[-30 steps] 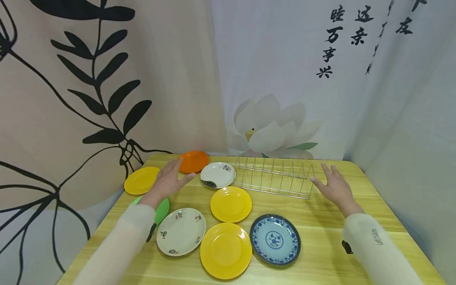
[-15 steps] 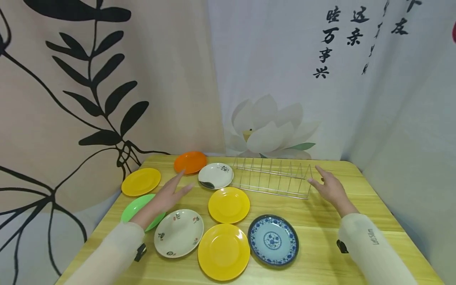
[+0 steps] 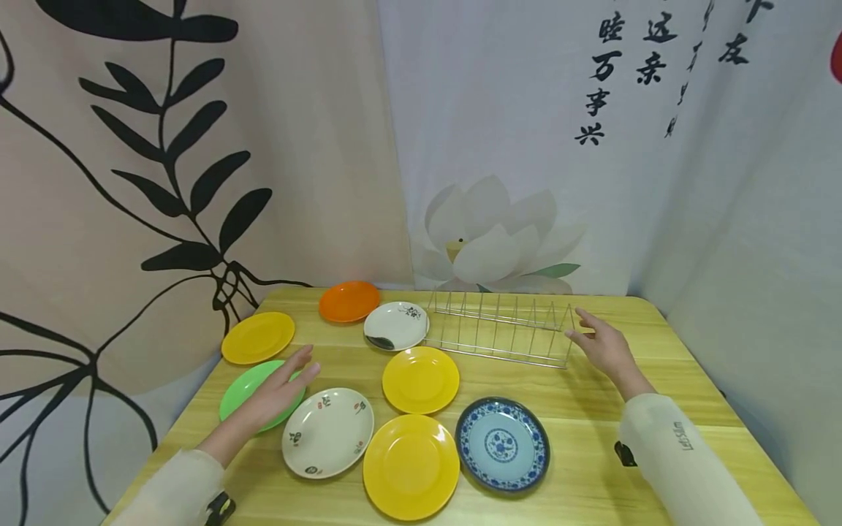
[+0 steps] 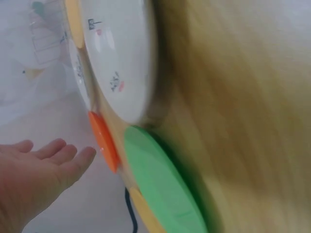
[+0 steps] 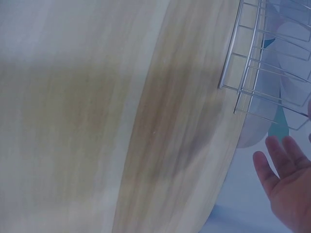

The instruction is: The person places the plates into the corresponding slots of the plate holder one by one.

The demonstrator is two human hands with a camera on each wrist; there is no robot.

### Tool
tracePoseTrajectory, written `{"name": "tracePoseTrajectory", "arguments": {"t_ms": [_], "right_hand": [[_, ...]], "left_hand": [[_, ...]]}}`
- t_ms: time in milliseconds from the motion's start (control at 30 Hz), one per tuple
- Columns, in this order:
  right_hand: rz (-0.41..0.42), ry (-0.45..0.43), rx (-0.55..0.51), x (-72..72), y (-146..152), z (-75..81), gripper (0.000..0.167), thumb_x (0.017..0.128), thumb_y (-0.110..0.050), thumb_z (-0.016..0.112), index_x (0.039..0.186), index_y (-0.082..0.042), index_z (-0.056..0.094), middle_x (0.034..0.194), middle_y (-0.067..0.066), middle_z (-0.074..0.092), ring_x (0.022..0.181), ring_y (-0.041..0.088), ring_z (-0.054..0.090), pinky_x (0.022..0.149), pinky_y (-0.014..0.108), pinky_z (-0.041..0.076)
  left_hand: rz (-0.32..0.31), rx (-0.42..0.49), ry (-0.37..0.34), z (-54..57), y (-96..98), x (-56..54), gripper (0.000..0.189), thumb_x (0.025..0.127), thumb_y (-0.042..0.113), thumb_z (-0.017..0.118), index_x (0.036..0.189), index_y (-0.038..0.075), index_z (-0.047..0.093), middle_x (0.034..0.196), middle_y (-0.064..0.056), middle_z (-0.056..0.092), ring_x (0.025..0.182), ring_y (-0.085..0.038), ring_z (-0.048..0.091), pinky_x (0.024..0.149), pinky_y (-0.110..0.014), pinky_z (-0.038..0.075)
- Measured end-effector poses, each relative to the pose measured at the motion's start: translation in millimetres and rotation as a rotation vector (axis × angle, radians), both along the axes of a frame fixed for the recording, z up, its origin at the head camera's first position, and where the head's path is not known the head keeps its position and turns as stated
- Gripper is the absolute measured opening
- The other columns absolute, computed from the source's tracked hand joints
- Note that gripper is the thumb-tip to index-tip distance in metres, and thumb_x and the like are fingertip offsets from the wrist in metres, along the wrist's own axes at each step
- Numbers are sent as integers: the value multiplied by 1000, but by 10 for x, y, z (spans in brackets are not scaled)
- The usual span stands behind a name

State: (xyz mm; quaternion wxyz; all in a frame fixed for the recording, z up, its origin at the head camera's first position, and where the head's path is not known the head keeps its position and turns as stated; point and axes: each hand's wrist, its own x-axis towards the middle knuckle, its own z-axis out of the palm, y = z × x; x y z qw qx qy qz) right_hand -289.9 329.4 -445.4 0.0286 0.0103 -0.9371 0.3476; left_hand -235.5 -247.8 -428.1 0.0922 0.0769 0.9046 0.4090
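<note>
My left hand (image 3: 271,400) hovers with fingers extended over the green plate (image 3: 242,386), partly hiding it. Beside that plate lies a white plate with small printed motifs (image 3: 328,433). In the left wrist view the left hand (image 4: 43,177) holds nothing, and the green plate (image 4: 158,182) lies to its right. At the right end of a wire dish rack (image 3: 495,352) is my right hand (image 3: 608,354), its thumb and fingers spread close to the end wires. The right wrist view shows this hand (image 5: 291,187) palm up with loose fingers; contact with the rack cannot be made out.
An orange plate (image 3: 349,302), a small white plate (image 3: 396,326) and a yellow plate (image 3: 258,338) lie toward the back. Two more yellow plates, one small (image 3: 421,380) and one larger (image 3: 411,467), and a blue-patterned plate (image 3: 503,445) are nearer. Curtains stand behind the wooden table (image 3: 592,467).
My left hand has drawn back toward the lower left, from near the orange plate to over the green plate. The right hand has stayed by the rack's end, shifting slightly. No plate has moved.
</note>
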Motion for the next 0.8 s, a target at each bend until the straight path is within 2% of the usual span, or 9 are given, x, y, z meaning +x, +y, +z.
{"name": "tracePoseTrajectory", "arguments": {"t_ms": [133,367,667,800], "right_hand": [[-1,5,-16,-16,-18,-17,70,104,-42,48,158,-7,21,148,32,37,127,51,45,96,64,44],[-3,14,-6,-23,-39,-32,66,105,-39,48,157,-6,24,144,31,43,125,51,47,96,63,45],[-15,14,6,7,-30,-47,60,107,-39,43,154,-4,31,142,30,47,125,52,46,96,63,44],[-10,33,12,16,-14,-45,59,107,-40,39,154,-4,32,141,30,48,124,51,48,96,63,45]], "left_hand": [[0,2,18,-34,-106,60,77,104,53,38,159,5,13,157,-30,22,142,-50,22,112,-66,21],[-1,-23,21,-83,-185,112,81,101,53,47,157,2,17,154,-31,27,140,-49,28,110,-65,26],[-17,-4,-8,-191,-198,88,83,99,53,52,156,2,21,153,-30,30,140,-47,29,110,-65,28],[-26,-8,-8,-238,-182,40,83,98,53,55,156,3,22,153,-30,32,140,-46,31,110,-63,30]]}}
